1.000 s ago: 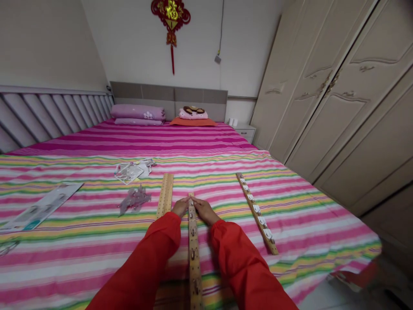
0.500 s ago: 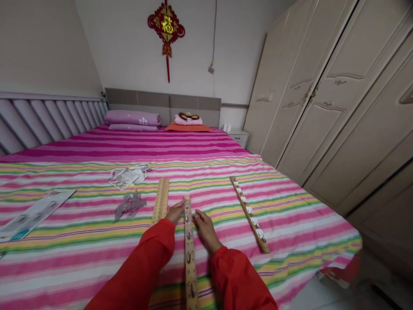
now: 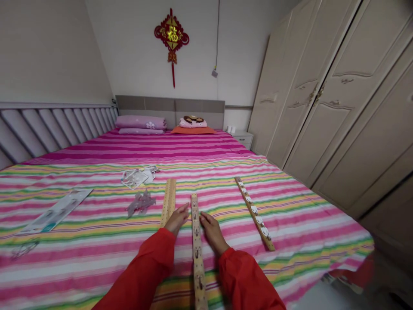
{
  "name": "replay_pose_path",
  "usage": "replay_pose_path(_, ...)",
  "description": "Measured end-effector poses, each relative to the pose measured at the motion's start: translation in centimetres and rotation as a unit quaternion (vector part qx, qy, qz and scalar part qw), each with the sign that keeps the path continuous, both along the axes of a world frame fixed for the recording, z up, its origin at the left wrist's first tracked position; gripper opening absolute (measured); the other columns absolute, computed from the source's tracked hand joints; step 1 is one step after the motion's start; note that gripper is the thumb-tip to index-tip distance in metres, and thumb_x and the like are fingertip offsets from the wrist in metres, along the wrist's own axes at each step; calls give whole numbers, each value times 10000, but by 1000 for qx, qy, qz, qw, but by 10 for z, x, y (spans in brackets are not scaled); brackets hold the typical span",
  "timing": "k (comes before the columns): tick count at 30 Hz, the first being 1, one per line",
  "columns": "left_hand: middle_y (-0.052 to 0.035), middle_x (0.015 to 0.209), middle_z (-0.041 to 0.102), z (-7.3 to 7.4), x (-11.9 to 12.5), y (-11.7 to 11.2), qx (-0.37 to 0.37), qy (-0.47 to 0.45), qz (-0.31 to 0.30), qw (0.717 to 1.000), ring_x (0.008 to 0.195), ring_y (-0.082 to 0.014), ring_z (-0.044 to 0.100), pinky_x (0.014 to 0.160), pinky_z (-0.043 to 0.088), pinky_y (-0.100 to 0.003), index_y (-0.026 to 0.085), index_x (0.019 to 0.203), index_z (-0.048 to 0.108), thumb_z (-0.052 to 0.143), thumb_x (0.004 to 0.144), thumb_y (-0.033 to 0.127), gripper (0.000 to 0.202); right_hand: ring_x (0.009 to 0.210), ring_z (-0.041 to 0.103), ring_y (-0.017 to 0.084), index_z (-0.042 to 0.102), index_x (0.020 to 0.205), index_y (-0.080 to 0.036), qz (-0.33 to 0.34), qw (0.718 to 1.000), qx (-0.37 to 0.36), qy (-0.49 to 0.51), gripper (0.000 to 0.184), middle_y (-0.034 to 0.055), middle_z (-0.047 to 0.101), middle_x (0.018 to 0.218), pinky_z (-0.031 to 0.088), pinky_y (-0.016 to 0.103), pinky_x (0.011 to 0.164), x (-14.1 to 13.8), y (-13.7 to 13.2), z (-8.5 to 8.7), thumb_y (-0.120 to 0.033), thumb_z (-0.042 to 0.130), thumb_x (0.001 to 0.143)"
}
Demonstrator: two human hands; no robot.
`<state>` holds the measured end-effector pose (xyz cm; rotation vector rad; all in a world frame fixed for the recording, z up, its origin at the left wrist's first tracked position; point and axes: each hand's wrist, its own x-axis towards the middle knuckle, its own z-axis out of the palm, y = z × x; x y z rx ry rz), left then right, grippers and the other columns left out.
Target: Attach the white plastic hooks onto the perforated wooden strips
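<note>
A long wooden pegboard strip with metal hooks (image 3: 197,254) lies lengthwise on the striped bedspread (image 3: 80,254) between my red-sleeved arms. My left hand (image 3: 177,218) rests beside its far end on the left, fingers stretched out and touching the strip's edge. My right hand (image 3: 213,230) lies flat on the bedspread on the right side of the strip, fingers extended toward it. A second bare wooden strip (image 3: 168,201) lies just left of my left hand. A third strip with white hooks (image 3: 254,212) lies further right.
Clear plastic hook pieces (image 3: 140,203), opened packets (image 3: 137,177) and a flat package (image 3: 56,210) lie on the left of the bed. Pillows (image 3: 141,122) sit at the headboard. A tall wardrobe (image 3: 338,99) stands along the right, a nightstand (image 3: 242,137) beside it.
Both hands have slid back from the strip's far tip, where they were pressed together, and now lie apart on either side of it. The view shifted slightly.
</note>
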<state>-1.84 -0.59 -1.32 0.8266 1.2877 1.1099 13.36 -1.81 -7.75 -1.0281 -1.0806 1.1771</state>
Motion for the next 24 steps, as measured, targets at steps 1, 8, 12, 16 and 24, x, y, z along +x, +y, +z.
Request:
replay_pose_path(1, -62, 950, 701, 1, -8, -5, 10, 11, 2, 1000, 850, -153, 624, 745, 476, -249, 181, 1140, 646, 709, 632, 239, 516, 930, 625, 249, 721, 967, -195, 0, 1000, -2, 2, 411, 69, 726, 963, 469, 393, 862, 1, -1, -1, -474, 690, 667)
replay_pose_path(8, -78, 825, 706, -11, -84, -42, 94, 158, 63, 981, 817, -216, 647, 743, 506, -314, 139, 899, 691, 744, 514, 399, 468, 895, 639, 248, 719, 956, -174, 3, 999, -27, 39, 449, 80, 731, 916, 468, 407, 869, 3, -4, -9, -465, 737, 614)
replay_pose_path(12, -75, 803, 672, -18, -93, -51, 90, 312, 100, 941, 733, -217, 633, 710, 508, -339, 120, 885, 672, 717, 507, 409, 478, 919, 644, 251, 718, 947, -181, 11, 997, -42, 65, 441, 80, 736, 928, 457, 411, 897, 4, -5, -5, -443, 760, 596)
replay_pose_path(16, -53, 742, 633, -12, -82, -49, 66, 414, 78, 904, 689, -209, 614, 674, 486, -325, 84, 946, 651, 676, 540, 382, 504, 911, 649, 252, 721, 927, -181, 18, 994, -60, 87, 433, 77, 740, 909, 453, 419, 909, 6, -8, 0, -421, 784, 572)
replay_pose_path(24, -7, 629, 612, 7, -118, -37, 106, 376, 159, 907, 670, -189, 590, 673, 442, -289, 185, 749, 625, 596, 649, 363, 206, 937, 643, 254, 720, 933, -172, 30, 995, -58, 78, 431, 85, 737, 939, 439, 422, 924, 8, -12, 6, -417, 789, 585)
